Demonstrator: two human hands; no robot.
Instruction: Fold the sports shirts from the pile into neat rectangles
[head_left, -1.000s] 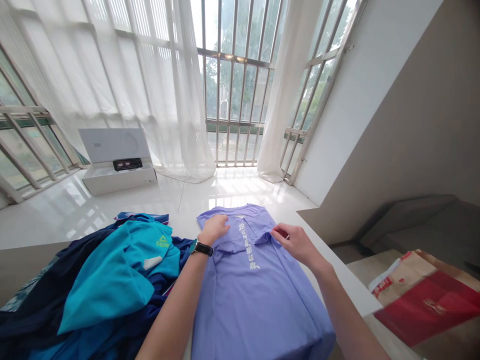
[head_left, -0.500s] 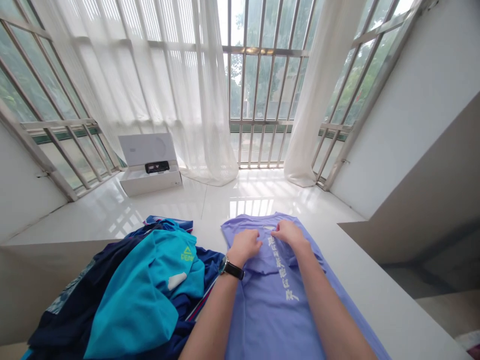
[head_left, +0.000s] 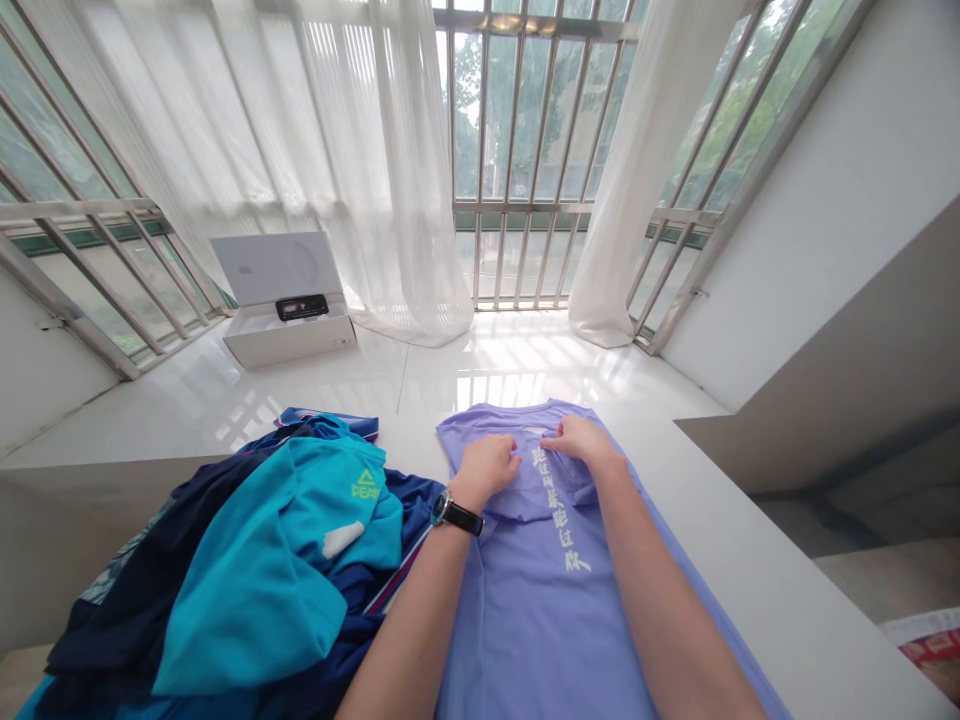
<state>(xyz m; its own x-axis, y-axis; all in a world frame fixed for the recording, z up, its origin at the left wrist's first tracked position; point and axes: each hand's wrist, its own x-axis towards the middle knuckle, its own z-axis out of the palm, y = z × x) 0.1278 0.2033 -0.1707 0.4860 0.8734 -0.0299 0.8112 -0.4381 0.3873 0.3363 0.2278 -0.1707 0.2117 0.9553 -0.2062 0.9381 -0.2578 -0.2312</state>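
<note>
A lavender T-shirt (head_left: 525,600) with white lettering down its middle lies spread in front of me, its collar toward the window. My left hand (head_left: 487,468), with a black-strapped watch on the wrist, is closed on the cloth left of the lettering. My right hand (head_left: 581,440) pinches the shirt near the top of the lettering, just below the collar. A fold of cloth crosses the chest between and below both hands. To the left, a heap of clothes holds a turquoise shirt (head_left: 262,570) on top of dark blue garments (head_left: 142,570).
An open white box (head_left: 292,345) with a black device (head_left: 301,307) in it stands at the back left of the white ledge (head_left: 750,540). White curtains (head_left: 337,160) hang before the barred window. A wall (head_left: 750,300) slants along the right.
The view has tilted down a little, so everything sits higher in the picture. Both hands keep nearly the same place and grip on the T-shirt.
</note>
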